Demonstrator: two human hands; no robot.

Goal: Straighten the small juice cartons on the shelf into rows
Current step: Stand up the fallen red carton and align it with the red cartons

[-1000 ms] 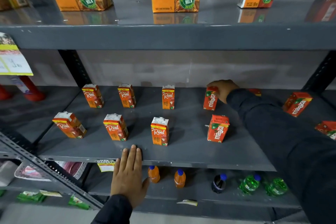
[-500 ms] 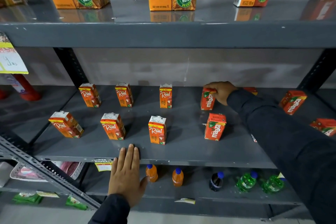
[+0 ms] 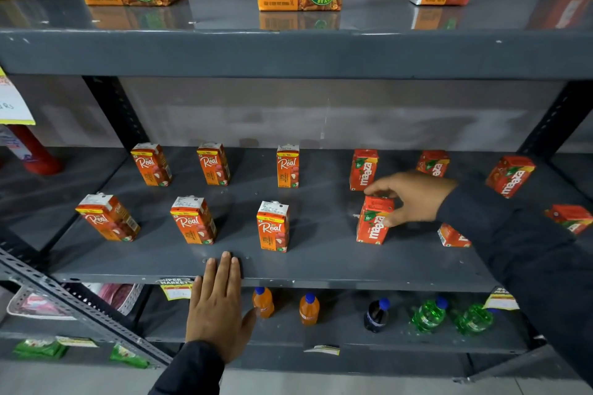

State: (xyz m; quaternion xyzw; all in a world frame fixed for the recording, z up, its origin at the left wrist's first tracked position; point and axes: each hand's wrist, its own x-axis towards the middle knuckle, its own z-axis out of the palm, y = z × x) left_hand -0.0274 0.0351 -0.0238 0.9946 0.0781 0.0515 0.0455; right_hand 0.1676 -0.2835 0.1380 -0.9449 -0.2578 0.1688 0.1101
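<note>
Red Maaza carton (image 3: 373, 221) gripped by right hand (image 3: 414, 196); left hand (image 3: 218, 305) flat on shelf (image 3: 321, 269)

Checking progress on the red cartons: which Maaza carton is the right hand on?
The front-row Maaza carton, upright, just right of the Real cartons. The right hand grips its top and side; every other Maaza carton stands untouched.

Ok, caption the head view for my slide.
Right hand grips a front-row Maaza carton; left hand rests flat on the shelf edge.
</note>
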